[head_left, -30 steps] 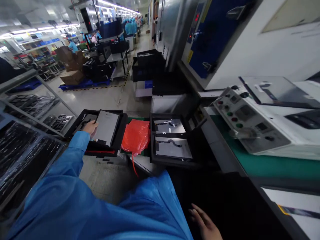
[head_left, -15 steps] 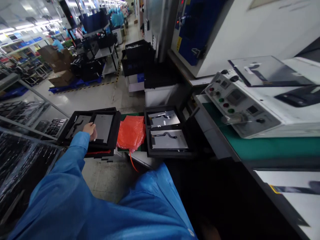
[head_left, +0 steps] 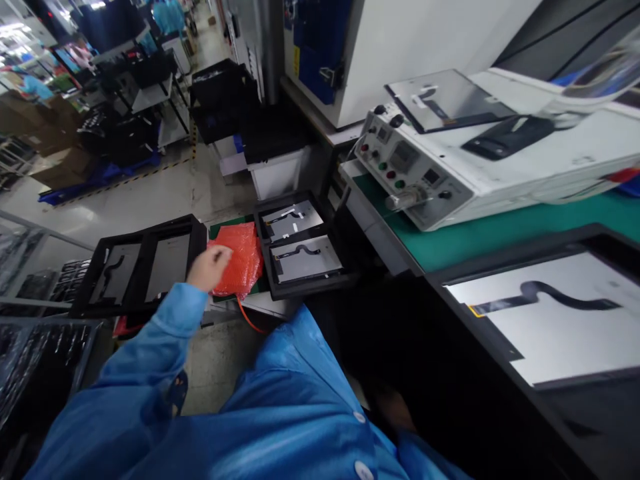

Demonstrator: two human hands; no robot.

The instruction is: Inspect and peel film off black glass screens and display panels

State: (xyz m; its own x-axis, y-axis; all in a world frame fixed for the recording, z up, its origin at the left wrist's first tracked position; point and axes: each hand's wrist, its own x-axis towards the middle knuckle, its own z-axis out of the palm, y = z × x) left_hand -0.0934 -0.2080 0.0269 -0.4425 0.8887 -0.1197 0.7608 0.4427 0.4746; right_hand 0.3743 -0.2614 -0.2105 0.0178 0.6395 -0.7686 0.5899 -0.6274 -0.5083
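Observation:
My left hand (head_left: 209, 268) hovers at the near-left edge of a red bubble-wrap bundle (head_left: 239, 257), its fingers curled together and nothing visible in them. To its left lies a black foam tray (head_left: 145, 257) holding two grey display panels, one with a dark ribbon cable. Right of the bundle, another black tray (head_left: 310, 290) carries two silver panels with ribbon cables. In deep shadow beside my blue coat, part of my right hand (head_left: 395, 408) shows; its fingers are hidden. Close by on the right is a large black tray (head_left: 565, 243) with a silver display panel (head_left: 575, 333).
A white control box (head_left: 450, 190) with knobs stands on a green-topped bench (head_left: 525, 223). A panel (head_left: 450, 100) rests on top of it. Behind are stacked black trays (head_left: 223, 100) and cardboard boxes (head_left: 63, 167). A metal rack (head_left: 45, 317) stands at left.
My left hand has left the panel in the left tray and moved right to the red bubble wrap. The view has turned right, bringing more of the large tray into sight.

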